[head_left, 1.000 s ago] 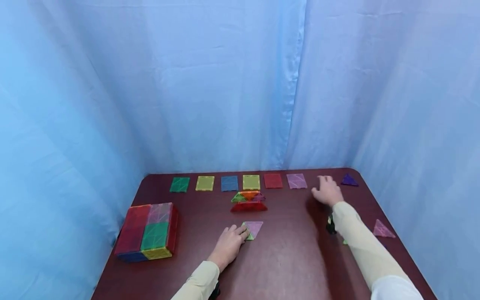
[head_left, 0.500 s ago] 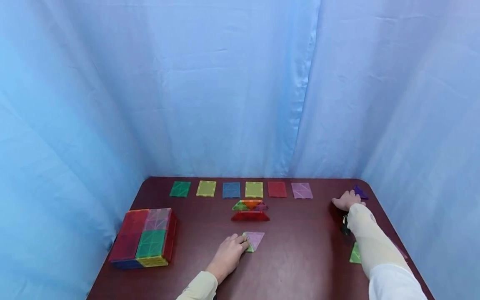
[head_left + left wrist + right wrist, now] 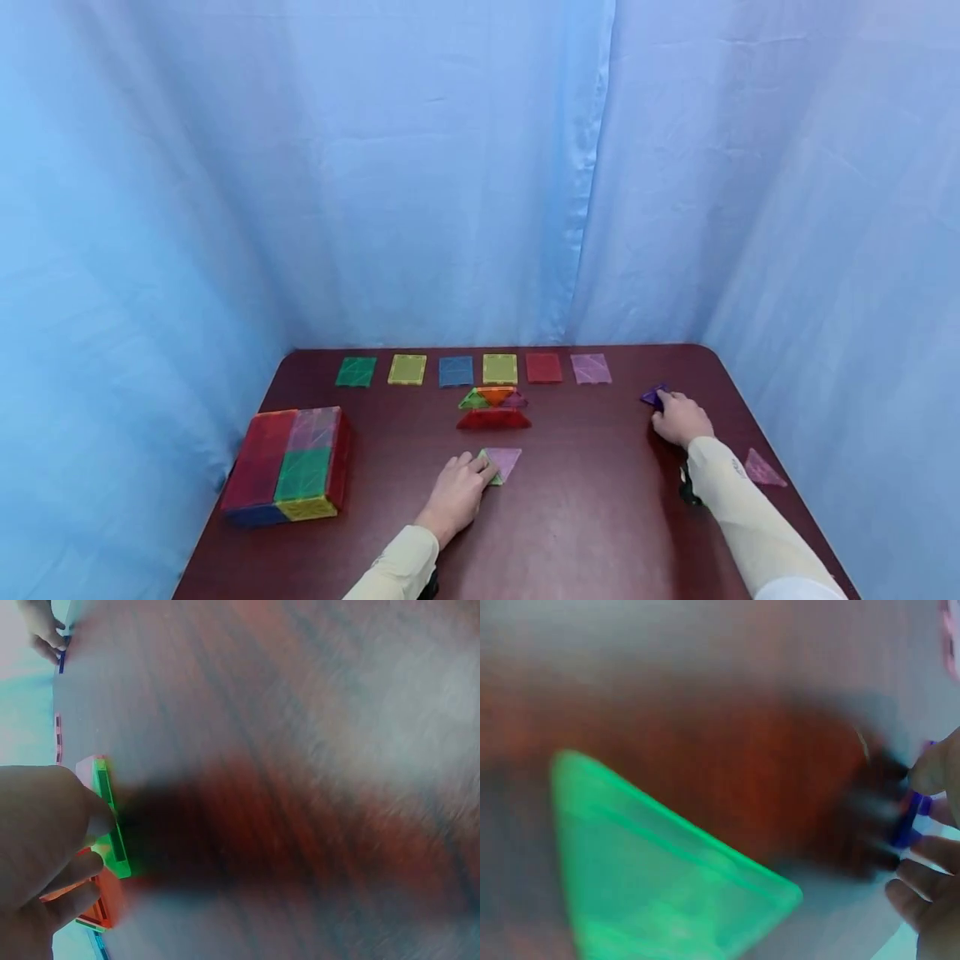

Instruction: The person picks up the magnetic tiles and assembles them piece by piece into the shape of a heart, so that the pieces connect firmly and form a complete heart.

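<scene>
In the head view my left hand (image 3: 456, 493) holds a green triangle magnetic tile (image 3: 491, 468) at the table's middle, thumb and fingertips at its edges. A lilac triangle tile (image 3: 507, 461) lies against its right side. Over at the right, my right hand (image 3: 682, 419) pinches a purple triangle tile (image 3: 651, 395) close to the tabletop. The right wrist view shows the purple tile (image 3: 907, 821) between thumb and fingers, partly covered. Another green triangle tile (image 3: 652, 877) lies nearer that wrist camera; in the head view it is hidden.
Just beyond the left hand stands a low structure of red (image 3: 493, 419), orange, green and purple tiles. Several square tiles, one of them red (image 3: 543, 367), line the back. A block of coloured tiles (image 3: 251, 458) sits left; a pink triangle (image 3: 762, 468) lies near the right edge.
My right hand has reached the purple triangle at the back right corner and brought it left and nearer. The left hand stays at the green triangle.
</scene>
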Demonstrator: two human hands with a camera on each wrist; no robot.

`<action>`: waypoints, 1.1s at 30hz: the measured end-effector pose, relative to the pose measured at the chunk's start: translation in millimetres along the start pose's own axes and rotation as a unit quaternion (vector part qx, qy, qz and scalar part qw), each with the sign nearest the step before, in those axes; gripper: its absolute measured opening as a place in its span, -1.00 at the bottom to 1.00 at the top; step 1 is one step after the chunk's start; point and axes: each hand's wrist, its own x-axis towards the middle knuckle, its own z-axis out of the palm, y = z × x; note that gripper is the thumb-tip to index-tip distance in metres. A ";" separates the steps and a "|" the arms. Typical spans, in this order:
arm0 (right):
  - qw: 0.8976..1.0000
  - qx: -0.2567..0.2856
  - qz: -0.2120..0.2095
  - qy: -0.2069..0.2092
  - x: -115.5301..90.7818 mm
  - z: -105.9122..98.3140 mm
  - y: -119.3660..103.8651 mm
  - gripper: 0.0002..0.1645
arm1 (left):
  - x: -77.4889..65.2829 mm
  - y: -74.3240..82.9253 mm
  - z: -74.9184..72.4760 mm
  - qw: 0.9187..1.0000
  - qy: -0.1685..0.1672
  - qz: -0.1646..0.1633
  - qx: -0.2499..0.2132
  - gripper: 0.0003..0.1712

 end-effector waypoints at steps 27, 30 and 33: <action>0.980 0.029 -0.194 -0.011 -57.3 55.8 -222.1 -0.17 | 3.8 -1.1 8.8 0.971 -0.027 -0.127 -0.202 -0.62; 0.983 0.030 -0.170 -0.056 -53.7 52.9 -227.5 -0.15 | 2.0 -1.3 6.2 0.974 -0.034 -0.121 -0.187 -0.59; 0.984 0.038 -0.163 -0.064 -55.4 53.0 -230.3 -0.19 | -0.6 -1.0 3.4 0.975 -0.031 -0.114 -0.187 -0.61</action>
